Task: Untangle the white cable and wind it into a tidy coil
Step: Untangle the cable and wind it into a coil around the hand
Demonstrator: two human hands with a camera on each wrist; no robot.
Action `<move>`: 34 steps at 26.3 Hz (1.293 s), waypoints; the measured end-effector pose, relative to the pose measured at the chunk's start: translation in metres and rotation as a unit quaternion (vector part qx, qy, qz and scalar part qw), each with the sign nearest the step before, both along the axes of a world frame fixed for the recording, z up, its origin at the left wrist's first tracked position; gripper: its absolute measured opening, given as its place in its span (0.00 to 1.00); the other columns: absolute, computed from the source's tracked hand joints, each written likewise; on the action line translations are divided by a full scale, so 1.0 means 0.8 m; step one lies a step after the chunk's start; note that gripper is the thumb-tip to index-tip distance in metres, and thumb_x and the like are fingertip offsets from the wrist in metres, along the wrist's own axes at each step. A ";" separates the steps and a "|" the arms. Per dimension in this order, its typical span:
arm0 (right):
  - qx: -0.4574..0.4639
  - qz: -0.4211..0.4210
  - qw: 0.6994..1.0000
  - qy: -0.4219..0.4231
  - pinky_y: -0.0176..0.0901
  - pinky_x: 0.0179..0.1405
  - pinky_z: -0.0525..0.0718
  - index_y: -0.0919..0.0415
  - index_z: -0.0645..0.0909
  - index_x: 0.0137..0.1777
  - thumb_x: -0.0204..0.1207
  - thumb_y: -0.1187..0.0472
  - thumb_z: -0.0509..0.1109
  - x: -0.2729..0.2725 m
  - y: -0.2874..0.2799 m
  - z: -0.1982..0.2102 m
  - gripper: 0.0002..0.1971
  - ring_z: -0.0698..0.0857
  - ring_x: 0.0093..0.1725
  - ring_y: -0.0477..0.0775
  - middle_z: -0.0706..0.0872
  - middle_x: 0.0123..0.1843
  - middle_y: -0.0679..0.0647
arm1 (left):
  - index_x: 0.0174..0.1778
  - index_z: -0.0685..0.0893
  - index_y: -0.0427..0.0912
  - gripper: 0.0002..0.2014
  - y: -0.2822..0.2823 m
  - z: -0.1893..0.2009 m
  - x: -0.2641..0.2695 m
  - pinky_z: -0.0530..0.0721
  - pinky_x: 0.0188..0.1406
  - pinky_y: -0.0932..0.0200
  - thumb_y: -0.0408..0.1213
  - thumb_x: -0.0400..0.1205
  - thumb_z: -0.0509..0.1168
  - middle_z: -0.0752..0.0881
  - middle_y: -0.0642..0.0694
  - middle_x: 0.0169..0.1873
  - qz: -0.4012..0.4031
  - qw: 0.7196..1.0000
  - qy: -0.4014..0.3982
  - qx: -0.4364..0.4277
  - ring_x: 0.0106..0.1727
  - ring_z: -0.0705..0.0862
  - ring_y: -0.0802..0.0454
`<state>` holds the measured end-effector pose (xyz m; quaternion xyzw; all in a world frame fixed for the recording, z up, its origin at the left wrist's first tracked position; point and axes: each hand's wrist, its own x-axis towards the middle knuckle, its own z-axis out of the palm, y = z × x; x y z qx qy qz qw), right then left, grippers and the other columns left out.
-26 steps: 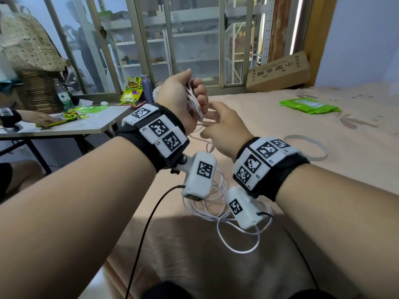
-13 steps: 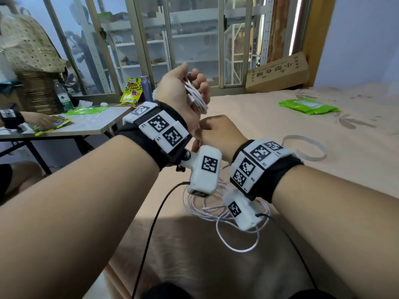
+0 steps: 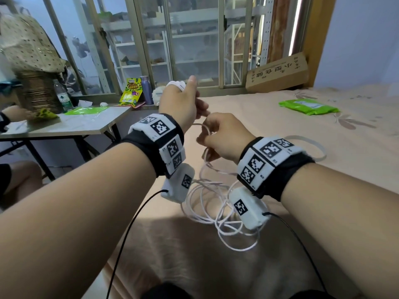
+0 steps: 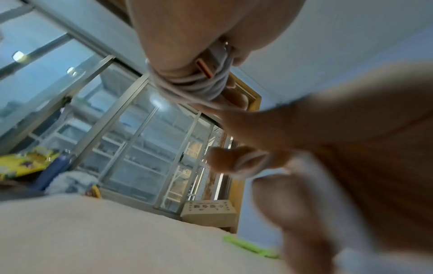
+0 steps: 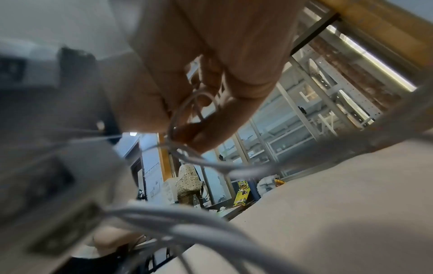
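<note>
Cable [image 3: 212,203] turns wrap the left hand [image 3: 182,100], right hand [image 3: 224,137] pinching a strand (snack-packet [image 3: 131,92] lettering unreadable).

The cable [image 3: 218,203] is showing white, its plug tip [image 4: 204,69] glowing orange-tan; the wristbands [image 3: 160,143] are wearing black fabric with black-and-white square markers; the bedsheet [image 3: 269,117] is lying beige with faint brown leaf prints; a packet [image 3: 307,106] is shining bright green, a snack bag [image 3: 131,92] yellow, a bottle [image 3: 146,89] purple
</note>
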<state>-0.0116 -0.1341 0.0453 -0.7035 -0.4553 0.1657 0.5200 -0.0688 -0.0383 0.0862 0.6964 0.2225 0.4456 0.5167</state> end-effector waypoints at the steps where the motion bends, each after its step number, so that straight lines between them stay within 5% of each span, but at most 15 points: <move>1: 0.003 0.000 1.000 -0.002 0.53 0.30 0.89 0.63 0.77 0.38 0.75 0.72 0.69 0.003 -0.002 0.000 0.07 0.87 0.24 0.62 0.84 0.37 0.65 | 0.31 0.76 0.39 0.21 0.006 -0.006 -0.001 0.80 0.25 0.57 0.46 0.87 0.54 0.86 0.40 0.23 0.010 0.999 0.030 0.028 0.22 0.84 0.44; 5: -0.006 -0.026 1.000 -0.013 0.45 0.23 0.83 0.63 0.83 0.45 0.79 0.67 0.68 0.009 -0.002 -0.002 0.03 0.82 0.18 0.52 0.89 0.39 0.62 | 0.29 0.81 0.40 0.22 0.014 -0.021 -0.006 0.89 0.40 0.40 0.53 0.79 0.56 0.89 0.39 0.24 0.014 0.983 0.155 0.094 0.29 0.88 0.39; 7: -0.020 -0.060 0.997 -0.053 0.39 0.20 0.79 0.57 0.85 0.42 0.78 0.62 0.69 0.009 -0.001 -0.004 0.05 0.80 0.16 0.47 0.90 0.35 0.57 | 0.30 0.83 0.39 0.23 0.009 -0.022 -0.009 0.89 0.43 0.40 0.53 0.77 0.53 0.89 0.40 0.24 0.020 0.964 0.221 0.146 0.31 0.89 0.41; 9: -0.022 -0.086 0.990 -0.110 0.38 0.27 0.81 0.54 0.85 0.40 0.76 0.56 0.72 0.010 -0.001 -0.004 0.04 0.84 0.22 0.44 0.89 0.31 0.52 | 0.34 0.85 0.35 0.24 0.007 -0.023 -0.011 0.89 0.44 0.44 0.49 0.82 0.52 0.89 0.41 0.24 0.016 0.948 0.274 0.159 0.30 0.90 0.44; 12: -0.028 -0.113 0.979 -0.170 0.43 0.38 0.82 0.51 0.86 0.36 0.70 0.50 0.75 0.015 -0.004 -0.001 0.06 0.85 0.34 0.49 0.86 0.31 0.45 | 0.40 0.85 0.30 0.27 0.007 -0.026 -0.014 0.88 0.33 0.53 0.49 0.86 0.49 0.89 0.41 0.25 -0.006 0.930 0.340 0.140 0.25 0.89 0.45; 16: -0.010 -0.114 0.970 -0.213 0.44 0.41 0.82 0.53 0.88 0.38 0.68 0.55 0.74 0.017 -0.001 0.004 0.03 0.84 0.39 0.52 0.84 0.32 0.45 | 0.33 0.81 0.35 0.33 -0.003 -0.025 -0.017 0.72 0.19 0.64 0.59 0.86 0.45 0.85 0.43 0.18 -0.036 0.913 0.397 0.092 0.16 0.78 0.48; 21: 0.092 -0.067 0.987 -0.112 0.53 0.43 0.85 0.55 0.87 0.35 0.69 0.65 0.74 0.021 0.003 0.000 0.05 0.79 0.31 0.48 0.79 0.24 0.42 | 0.26 0.72 0.40 0.39 -0.007 -0.020 -0.024 0.59 0.16 0.69 0.70 0.81 0.37 0.72 0.46 0.13 -0.109 0.896 0.431 -0.006 0.12 0.64 0.52; 26: 0.164 -0.059 0.983 -0.060 0.39 0.41 0.82 0.56 0.87 0.32 0.71 0.73 0.70 0.019 0.002 0.007 0.12 0.82 0.32 0.41 0.85 0.27 0.43 | 0.22 0.67 0.42 0.40 -0.003 -0.012 -0.032 0.55 0.15 0.72 0.76 0.76 0.36 0.63 0.48 0.12 -0.294 0.862 0.397 -0.111 0.10 0.57 0.55; 28: 0.182 -0.055 0.981 -0.029 0.34 0.40 0.80 0.51 0.83 0.29 0.70 0.75 0.68 0.018 0.003 0.011 0.18 0.80 0.31 0.38 0.83 0.25 0.41 | 0.22 0.66 0.43 0.37 -0.004 -0.007 -0.036 0.53 0.16 0.73 0.75 0.76 0.42 0.62 0.50 0.10 -0.352 0.852 0.358 -0.150 0.08 0.58 0.56; 32: 0.200 -0.083 0.974 0.060 0.49 0.54 0.84 0.55 0.85 0.30 0.67 0.76 0.65 0.020 0.010 0.017 0.16 0.84 0.41 0.50 0.86 0.33 0.51 | 0.22 0.67 0.44 0.29 -0.004 0.003 -0.047 0.48 0.16 0.74 0.65 0.78 0.54 0.63 0.52 0.09 -0.418 0.835 0.301 -0.196 0.06 0.60 0.60; 34: 0.208 -0.107 0.967 0.096 0.48 0.58 0.83 0.57 0.87 0.33 0.70 0.73 0.69 0.024 0.008 0.018 0.11 0.86 0.46 0.51 0.88 0.37 0.52 | 0.21 0.68 0.44 0.26 -0.007 0.005 -0.052 0.45 0.16 0.71 0.60 0.78 0.56 0.64 0.53 0.08 -0.433 0.834 0.283 -0.194 0.06 0.60 0.60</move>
